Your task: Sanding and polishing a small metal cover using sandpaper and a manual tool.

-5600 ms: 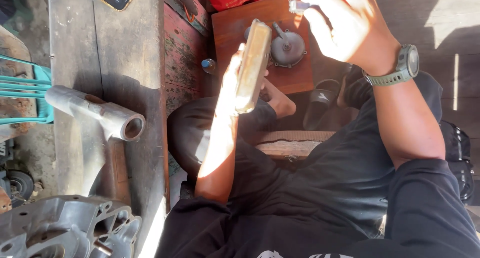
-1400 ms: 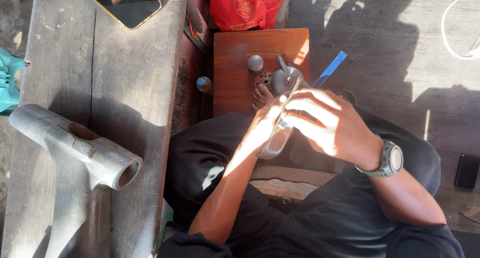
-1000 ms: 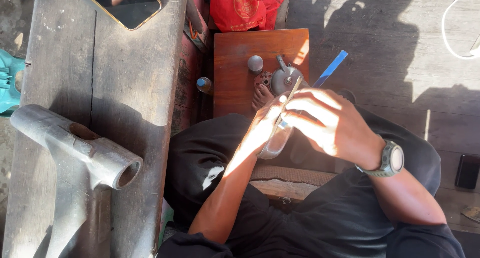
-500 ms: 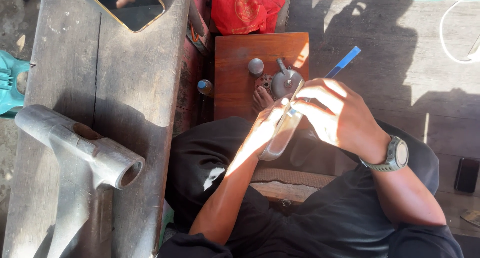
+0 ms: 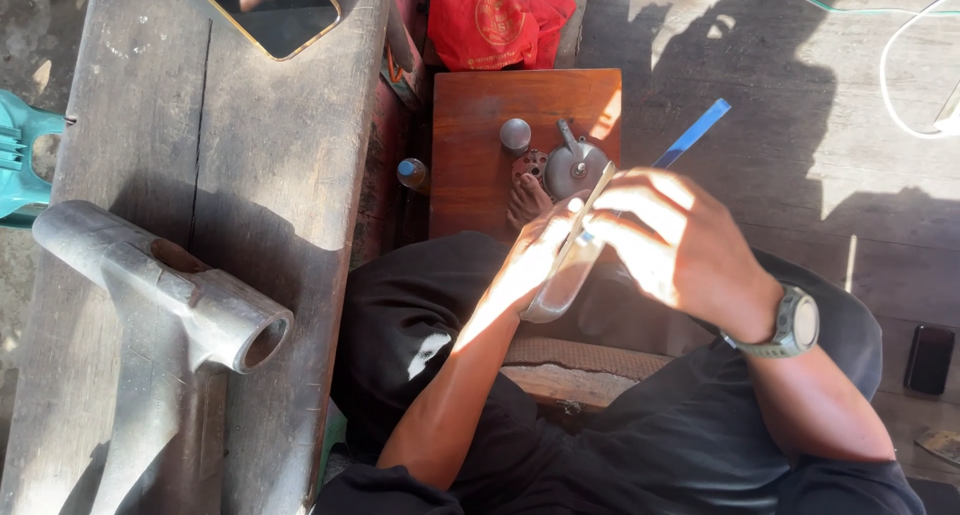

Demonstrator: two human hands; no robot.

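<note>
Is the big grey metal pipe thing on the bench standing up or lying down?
Lying down. The grey metal tube piece rests on its side on the wooden bench, open end facing sideways.

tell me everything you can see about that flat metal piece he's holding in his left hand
The flat metal piece is a long, narrow, pale grey bar with a rounded lower end, dull and scuffed. It tilts diagonally over the lap, edge toward the camera. The left hand grips it from below; the right hand covers its upper end.
</note>
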